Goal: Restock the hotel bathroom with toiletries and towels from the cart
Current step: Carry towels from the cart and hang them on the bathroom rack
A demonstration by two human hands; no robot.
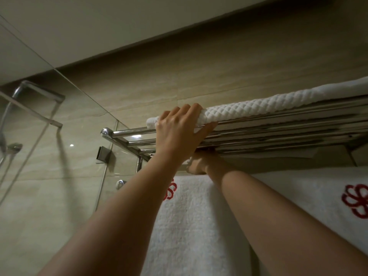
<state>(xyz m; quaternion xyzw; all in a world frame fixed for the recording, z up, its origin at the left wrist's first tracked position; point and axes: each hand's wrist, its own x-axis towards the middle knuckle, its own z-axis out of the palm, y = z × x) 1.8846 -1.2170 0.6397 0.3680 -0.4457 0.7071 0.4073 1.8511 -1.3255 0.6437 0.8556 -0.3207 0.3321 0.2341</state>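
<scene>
A white waffle-weave towel (258, 108) lies folded along the top of a chrome towel rack (258, 132), its quilted diamond texture clear along the front edge; it stretches from near the rack's left end off past the right side of the view. The left hand (177, 130) reaches up and grips this towel near its left end — fingers curled over the top of the fold, thumb pressed beneath against the front rail. The right hand (199, 165) is under the rack, mostly hidden by the left wrist and the bars; whether it is clenched or loose cannot be told.

Below the rack hangs a white terry towel (195, 226) with a red embroidered flower emblem, and a second terry towel (328, 188) with the same red emblem hangs just beside it to the right. The right forearm crosses in front of both.

The rack's rounded left corner juts out bare, with a short stretch of uncovered rails between it and the waffle towel's end. Left of that stands a glass shower screen (59, 126) held by a metal clip, with a shower head (18, 92) behind it. The beige tiled wall (179, 76) rises behind the rack to the ceiling — open room above the towel.
</scene>
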